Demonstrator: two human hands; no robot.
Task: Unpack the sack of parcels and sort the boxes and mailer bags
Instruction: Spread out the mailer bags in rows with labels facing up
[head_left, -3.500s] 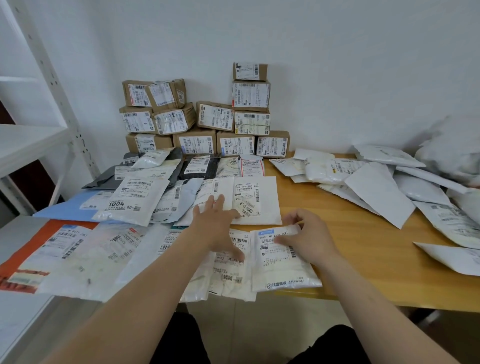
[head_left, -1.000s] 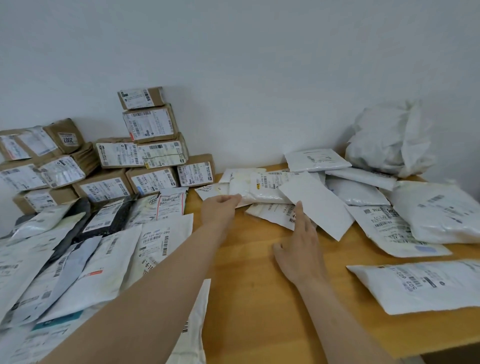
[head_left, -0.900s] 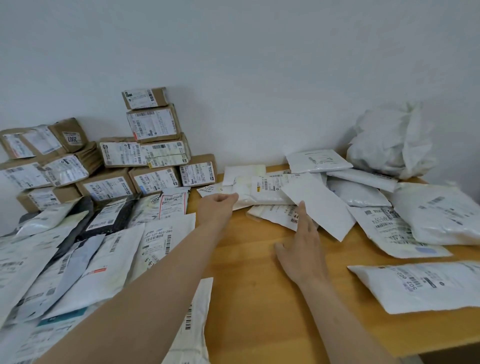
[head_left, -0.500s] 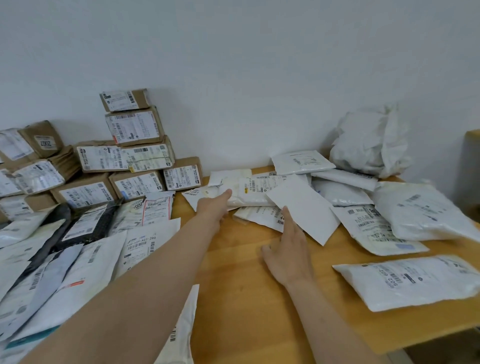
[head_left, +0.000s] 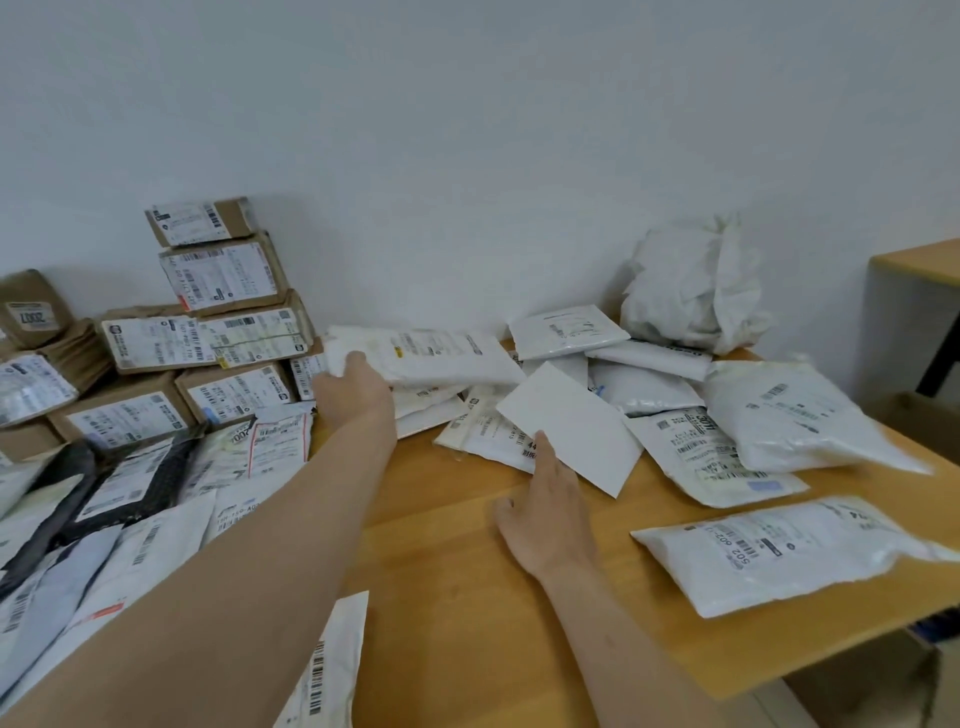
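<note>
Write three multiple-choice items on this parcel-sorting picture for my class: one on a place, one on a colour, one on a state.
1. Where is the stack of cardboard boxes?
A. Under the table
B. Against the wall, on the left
C. At the near right edge

2. What colour is the tabletop?
A. Black
B. Red
C. Light wood brown

3. What is the left hand doing?
A. Gripping the end of a white mailer bag
B. Lying flat on bare wood
C. Holding scissors

Answers: 1 B, the boxes are piled at the wall on the left side; 2 C, bare wood shows between the arms; 3 A, its fingers curl round the bag's left end, while the right hand lies open on the tabletop.
</note>
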